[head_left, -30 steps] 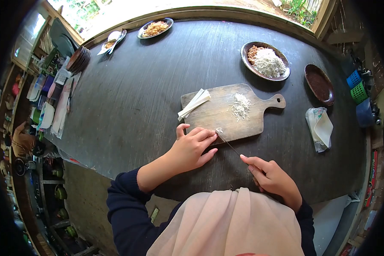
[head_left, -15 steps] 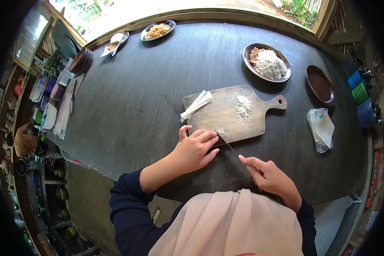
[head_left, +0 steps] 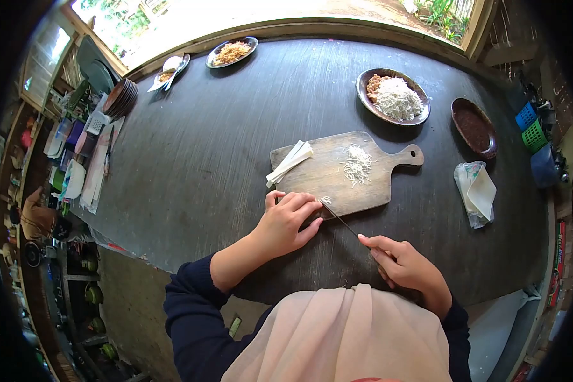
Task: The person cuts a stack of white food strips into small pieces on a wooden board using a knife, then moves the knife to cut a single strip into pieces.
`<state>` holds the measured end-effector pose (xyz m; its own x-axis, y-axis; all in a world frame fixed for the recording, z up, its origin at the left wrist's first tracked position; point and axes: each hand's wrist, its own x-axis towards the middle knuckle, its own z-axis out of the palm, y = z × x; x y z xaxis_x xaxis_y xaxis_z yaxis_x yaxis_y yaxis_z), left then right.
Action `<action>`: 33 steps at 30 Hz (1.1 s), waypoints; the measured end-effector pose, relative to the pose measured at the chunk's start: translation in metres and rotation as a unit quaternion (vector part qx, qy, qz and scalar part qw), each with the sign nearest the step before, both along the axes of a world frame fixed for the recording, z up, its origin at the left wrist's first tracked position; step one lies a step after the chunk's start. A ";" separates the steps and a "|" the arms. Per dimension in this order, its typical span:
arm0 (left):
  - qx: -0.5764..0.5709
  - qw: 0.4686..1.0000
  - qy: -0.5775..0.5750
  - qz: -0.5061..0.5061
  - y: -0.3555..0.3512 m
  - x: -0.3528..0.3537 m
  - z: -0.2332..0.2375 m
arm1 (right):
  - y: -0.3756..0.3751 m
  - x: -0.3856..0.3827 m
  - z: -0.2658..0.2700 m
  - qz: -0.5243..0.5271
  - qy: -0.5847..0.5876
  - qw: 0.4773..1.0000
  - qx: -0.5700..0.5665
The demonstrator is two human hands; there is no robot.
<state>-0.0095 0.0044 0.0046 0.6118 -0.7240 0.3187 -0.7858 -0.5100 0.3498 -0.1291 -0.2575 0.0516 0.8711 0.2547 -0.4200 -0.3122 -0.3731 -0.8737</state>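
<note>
Where the head view is centred, the knife [head_left: 340,219] is gripped by the right hand [head_left: 402,265] at five o'clock, its tip laid on the cutting board's [head_left: 328,181] near edge. There the left hand [head_left: 286,223] is pressed down with fingers curled; whether anything is held beneath cannot be told. White strips [head_left: 290,160] are seen at the board's ten o'clock, and a shredded pile [head_left: 358,163] at one.

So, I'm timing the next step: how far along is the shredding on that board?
Done: a pile of shreds lies on the cutting board, more in the brown bowl. In hand: the left hand pins a white piece while the right hand slices it with the knife. Left: a stack of white strips, uncut.
</note>
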 end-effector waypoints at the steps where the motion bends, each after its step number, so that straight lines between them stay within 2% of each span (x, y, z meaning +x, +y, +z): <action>1: -0.003 1.000 0.000 -0.001 0.000 0.000 0.000 | 0.000 0.000 0.001 0.001 0.001 1.000 0.000; 19: -0.018 1.000 0.004 -0.017 0.003 0.002 0.007 | 0.003 -0.001 0.000 -0.005 -0.013 1.000 0.009; 33: -0.030 0.999 0.011 -0.024 0.003 0.003 0.004 | 0.006 0.001 -0.001 -0.023 0.022 0.999 0.030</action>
<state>-0.0068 0.0073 0.0088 0.5840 -0.7327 0.3494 -0.8008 -0.4497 0.3956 -0.1284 -0.2518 0.0503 0.8631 0.2410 -0.4438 -0.3667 -0.3053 -0.8788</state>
